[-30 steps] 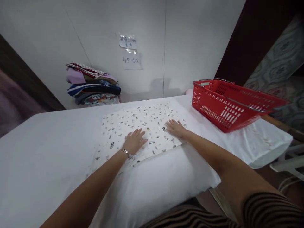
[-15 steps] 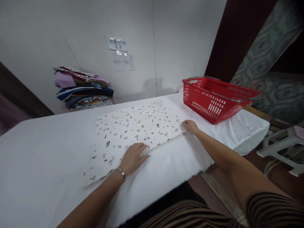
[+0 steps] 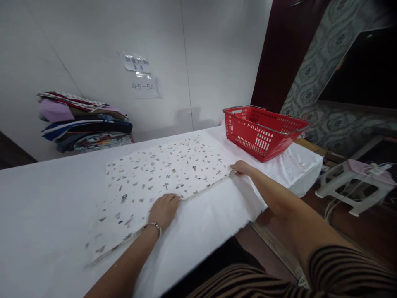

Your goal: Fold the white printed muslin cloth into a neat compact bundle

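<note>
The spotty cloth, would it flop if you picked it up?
Probably yes: the spotty cloth lies thin and flat on the white table. It looks light, and its near edge bends between the left hand and right hand.

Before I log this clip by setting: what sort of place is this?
Probably a small fabric-folding workroom, not a home bedroom: a printed cloth spread on a white padded table, a stack of folded fabrics against the wall, a red shopping basket, and handwritten paper labels.

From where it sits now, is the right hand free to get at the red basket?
Probably yes. The right hand rests on the near right corner of the printed cloth, and the red basket stands just beyond it on the same white table. Only bare tabletop shows between them.
</note>
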Demonstrator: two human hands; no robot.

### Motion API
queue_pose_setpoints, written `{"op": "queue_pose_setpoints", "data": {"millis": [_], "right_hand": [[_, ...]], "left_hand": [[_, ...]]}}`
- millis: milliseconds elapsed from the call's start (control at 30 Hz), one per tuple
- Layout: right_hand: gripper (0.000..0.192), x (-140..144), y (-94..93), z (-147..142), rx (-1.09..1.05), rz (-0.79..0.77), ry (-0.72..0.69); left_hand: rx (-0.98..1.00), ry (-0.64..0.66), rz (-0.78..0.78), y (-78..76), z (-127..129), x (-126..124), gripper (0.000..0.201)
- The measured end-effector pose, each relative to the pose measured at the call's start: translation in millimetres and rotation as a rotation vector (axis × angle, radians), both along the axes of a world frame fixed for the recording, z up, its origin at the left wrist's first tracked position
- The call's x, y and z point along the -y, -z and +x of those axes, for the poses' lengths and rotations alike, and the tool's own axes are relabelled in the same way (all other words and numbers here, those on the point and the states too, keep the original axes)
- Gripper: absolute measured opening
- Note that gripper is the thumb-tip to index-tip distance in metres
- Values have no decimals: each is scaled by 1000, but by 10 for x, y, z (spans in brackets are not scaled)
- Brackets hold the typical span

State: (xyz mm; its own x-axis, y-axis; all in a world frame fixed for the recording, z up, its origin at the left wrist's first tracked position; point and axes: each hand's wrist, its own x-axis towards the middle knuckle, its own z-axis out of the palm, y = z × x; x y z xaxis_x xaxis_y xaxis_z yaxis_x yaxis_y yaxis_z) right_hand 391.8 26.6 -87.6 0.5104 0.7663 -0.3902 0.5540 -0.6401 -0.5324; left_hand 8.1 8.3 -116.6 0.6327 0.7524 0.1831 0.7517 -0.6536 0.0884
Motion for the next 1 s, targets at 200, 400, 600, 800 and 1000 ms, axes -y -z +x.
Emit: {"op": "queue_pose_setpoints", "data": {"millis": [200, 400, 600, 800, 1000], "right_hand": [[27, 46, -53, -25, -104, 5, 49], [24, 57, -48, -76, -115, 26, 47], [19, 107, 4, -87, -58, 93, -25], [14, 189, 17, 67, 29, 136, -94], [13, 366, 120, 190, 196, 139, -170]], "left_hand": [[-12, 13, 8, -3, -1, 4, 34], [-41, 73, 37, -40, 105, 21, 37], [-135, 58, 12, -103, 334, -42, 46], [-210, 86, -45, -165, 380, -15, 37], [-203, 149, -55, -176, 407, 138, 37]]}}
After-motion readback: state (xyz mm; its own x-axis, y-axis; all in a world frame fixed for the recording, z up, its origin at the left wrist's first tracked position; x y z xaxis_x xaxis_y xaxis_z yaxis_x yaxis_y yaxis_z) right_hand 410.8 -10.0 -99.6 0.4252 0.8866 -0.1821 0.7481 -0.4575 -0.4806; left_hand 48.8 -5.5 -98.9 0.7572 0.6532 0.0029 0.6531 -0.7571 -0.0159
